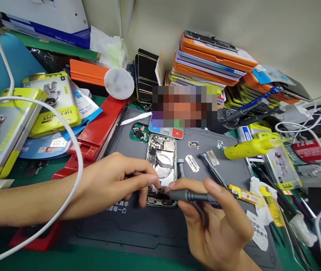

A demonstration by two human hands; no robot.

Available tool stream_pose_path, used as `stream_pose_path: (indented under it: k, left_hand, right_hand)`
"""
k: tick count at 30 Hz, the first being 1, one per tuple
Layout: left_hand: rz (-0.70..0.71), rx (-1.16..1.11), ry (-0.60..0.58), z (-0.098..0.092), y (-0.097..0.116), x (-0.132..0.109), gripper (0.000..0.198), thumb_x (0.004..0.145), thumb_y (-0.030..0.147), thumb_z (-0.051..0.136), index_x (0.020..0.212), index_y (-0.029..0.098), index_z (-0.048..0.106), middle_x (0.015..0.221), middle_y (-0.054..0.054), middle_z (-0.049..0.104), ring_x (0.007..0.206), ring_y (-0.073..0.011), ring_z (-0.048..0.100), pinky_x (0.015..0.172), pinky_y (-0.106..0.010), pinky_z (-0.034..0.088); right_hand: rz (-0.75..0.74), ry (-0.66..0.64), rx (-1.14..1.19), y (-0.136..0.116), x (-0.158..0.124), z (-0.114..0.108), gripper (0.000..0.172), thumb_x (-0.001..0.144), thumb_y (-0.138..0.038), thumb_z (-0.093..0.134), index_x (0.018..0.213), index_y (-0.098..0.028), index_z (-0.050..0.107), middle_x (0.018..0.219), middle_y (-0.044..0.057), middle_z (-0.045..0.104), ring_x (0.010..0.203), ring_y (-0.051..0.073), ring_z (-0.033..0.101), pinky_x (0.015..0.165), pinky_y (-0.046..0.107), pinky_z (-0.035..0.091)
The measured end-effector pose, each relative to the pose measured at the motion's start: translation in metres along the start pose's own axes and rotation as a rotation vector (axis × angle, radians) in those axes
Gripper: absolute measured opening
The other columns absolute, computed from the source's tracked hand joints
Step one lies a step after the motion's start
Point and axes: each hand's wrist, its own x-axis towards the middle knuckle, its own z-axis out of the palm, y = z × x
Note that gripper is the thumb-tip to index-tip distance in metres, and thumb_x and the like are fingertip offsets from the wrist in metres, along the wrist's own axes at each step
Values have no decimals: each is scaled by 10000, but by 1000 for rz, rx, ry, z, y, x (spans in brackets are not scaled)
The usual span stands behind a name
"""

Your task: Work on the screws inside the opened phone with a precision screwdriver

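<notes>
An opened phone with bare internals lies on a dark grey work mat. My left hand rests on the mat at the phone's lower left, fingers curled and pinched at its bottom edge. My right hand grips a dark screwdriver like a pen, its tip at the phone's lower end, close to my left fingertips. What the left fingers pinch is too small to see.
A white cable loops over my left forearm. Red cases, yellow boxes, a stack of orange boxes, a yellow tool, tweezers and small parts crowd around the mat.
</notes>
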Motion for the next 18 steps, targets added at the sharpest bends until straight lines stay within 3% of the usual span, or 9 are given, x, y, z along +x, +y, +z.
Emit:
stream_pose_path:
  k: [4, 9, 12, 15, 16, 18]
  left_hand:
    - [11, -33, 3, -1, 0, -1, 413, 1157, 508, 476, 955, 240, 717, 687, 52, 746, 636, -140, 631, 596, -235, 457]
    - [18, 76, 3, 1, 3, -3, 418, 1148, 460, 479, 863, 237, 688, 610, 68, 686, 572, -128, 596, 575, -221, 438]
    - [-5, 87, 35, 2, 7, -4, 407, 1136, 448, 492, 844, 237, 683, 616, 68, 672, 579, -129, 594, 584, -220, 434]
    - [11, 100, 8, 2, 7, -3, 384, 1123, 446, 513, 852, 241, 694, 636, 69, 664, 590, -125, 599, 594, -214, 436]
    - [20, 107, -7, 2, 6, -3, 375, 1118, 448, 524, 853, 242, 693, 642, 70, 663, 591, -123, 601, 597, -211, 438]
    - [29, 114, -31, 2, 4, -3, 368, 1110, 455, 538, 841, 242, 672, 648, 71, 666, 587, -119, 602, 593, -206, 439]
  right_hand:
    - [-22, -42, 16, 2, -3, 2, 885, 944, 129, 614, 1724, -170, 322, 1299, 132, 741, 1234, 199, 770, 998, 356, 717]
    - [-23, -36, 14, 1, -3, 4, 848, 971, 102, 600, 1719, -178, 316, 1296, 142, 750, 1210, 224, 781, 957, 394, 729]
    - [-53, -52, -42, -1, 8, 3, 676, 1015, 37, 602, 1639, -171, 443, 1189, 117, 787, 1073, 204, 806, 880, 344, 724]
    - [-115, -94, -155, -6, 23, 0, 341, 1036, -53, 655, 1356, -171, 667, 1012, 71, 808, 850, 172, 795, 725, 267, 685]
    - [-113, -110, -176, -8, 27, -2, 287, 1032, -56, 651, 1290, -175, 692, 995, 63, 810, 826, 164, 787, 705, 258, 675]
    - [-92, -156, -155, -11, 30, -5, 359, 1018, -18, 562, 1320, -172, 680, 1093, 81, 812, 940, 170, 800, 770, 277, 691]
